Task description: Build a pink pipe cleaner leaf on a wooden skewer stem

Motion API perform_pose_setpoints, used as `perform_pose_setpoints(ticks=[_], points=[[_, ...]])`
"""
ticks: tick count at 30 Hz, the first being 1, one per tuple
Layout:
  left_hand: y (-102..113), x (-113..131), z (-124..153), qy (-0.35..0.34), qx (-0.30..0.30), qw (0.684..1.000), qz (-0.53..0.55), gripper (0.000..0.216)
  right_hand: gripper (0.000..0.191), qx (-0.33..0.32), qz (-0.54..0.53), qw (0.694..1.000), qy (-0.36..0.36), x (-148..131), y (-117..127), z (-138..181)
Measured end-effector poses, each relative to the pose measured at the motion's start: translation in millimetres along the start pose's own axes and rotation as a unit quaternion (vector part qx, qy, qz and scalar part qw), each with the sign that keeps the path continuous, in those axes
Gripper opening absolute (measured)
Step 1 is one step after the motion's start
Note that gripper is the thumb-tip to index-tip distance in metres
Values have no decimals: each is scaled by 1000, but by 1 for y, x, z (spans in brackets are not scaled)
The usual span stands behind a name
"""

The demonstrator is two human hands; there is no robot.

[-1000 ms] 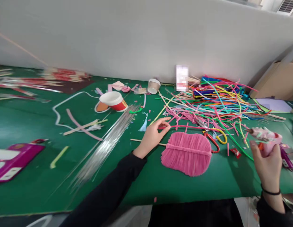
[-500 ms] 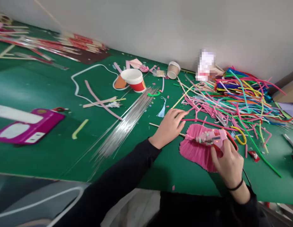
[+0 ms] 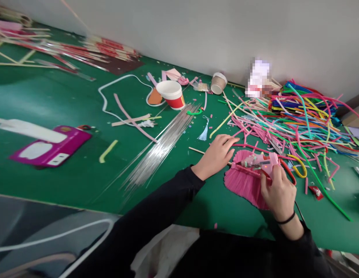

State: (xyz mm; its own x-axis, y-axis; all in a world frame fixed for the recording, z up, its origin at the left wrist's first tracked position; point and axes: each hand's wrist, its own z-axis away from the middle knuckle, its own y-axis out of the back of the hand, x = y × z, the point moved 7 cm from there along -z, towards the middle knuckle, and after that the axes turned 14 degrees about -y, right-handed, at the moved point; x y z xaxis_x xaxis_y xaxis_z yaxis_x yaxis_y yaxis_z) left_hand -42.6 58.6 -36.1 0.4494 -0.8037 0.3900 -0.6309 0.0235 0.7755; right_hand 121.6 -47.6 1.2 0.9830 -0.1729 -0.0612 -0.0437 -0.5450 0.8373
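My right hand [image 3: 279, 191] is wrapped round the handle of a pink glue gun [image 3: 268, 164]. Its nozzle points left, above the upper part of a pink pleated fan-shaped piece [image 3: 247, 189] lying on the table. A thin wooden stick [image 3: 197, 150] runs under my left hand [image 3: 218, 154] and meets the piece's left edge. The left fingers are close together over the stick, with their tips near a pink pipe cleaner [image 3: 249, 146]; the grip underneath is partly hidden. I cannot tell whether the nozzle touches the piece.
Loose coloured pipe cleaners [image 3: 307, 119] are heaped at the right. Clear thin rods [image 3: 159, 148] lie left of my hands, with a paper cup [image 3: 170, 94] behind them. A light blue tassel [image 3: 203, 130] lies nearby. A purple-and-white object [image 3: 56, 150] is at the left on the green table [image 3: 78, 181].
The glue gun's nozzle has shifted slightly left and toward the far edge of the pink piece. My left hand stays at the stick. The whole view has shifted a little.
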Motion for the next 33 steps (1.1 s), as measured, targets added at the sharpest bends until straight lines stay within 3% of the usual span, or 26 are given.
perform_pose_setpoints(ticks=[19, 24, 26, 28, 33], points=[[7, 1, -2, 6, 27, 1000, -2, 33, 15, -36, -43, 998, -12, 4, -5, 4], [14, 0, -3, 20, 43, 998, -29, 32, 24, -43, -141, 985, -94, 20, 1, -2], [18, -4, -2, 48, 34, 997, -58, 30, 29, -74, -207, 965, -144, 31, 3, -8], [18, -9, 0, 85, -10, 992, -92, 31, 31, -148, -282, 929, -189, 40, 1, -12], [6, -10, 3, 95, -133, 974, -155, 37, 41, -327, -421, 792, -298, 57, -14, -1]])
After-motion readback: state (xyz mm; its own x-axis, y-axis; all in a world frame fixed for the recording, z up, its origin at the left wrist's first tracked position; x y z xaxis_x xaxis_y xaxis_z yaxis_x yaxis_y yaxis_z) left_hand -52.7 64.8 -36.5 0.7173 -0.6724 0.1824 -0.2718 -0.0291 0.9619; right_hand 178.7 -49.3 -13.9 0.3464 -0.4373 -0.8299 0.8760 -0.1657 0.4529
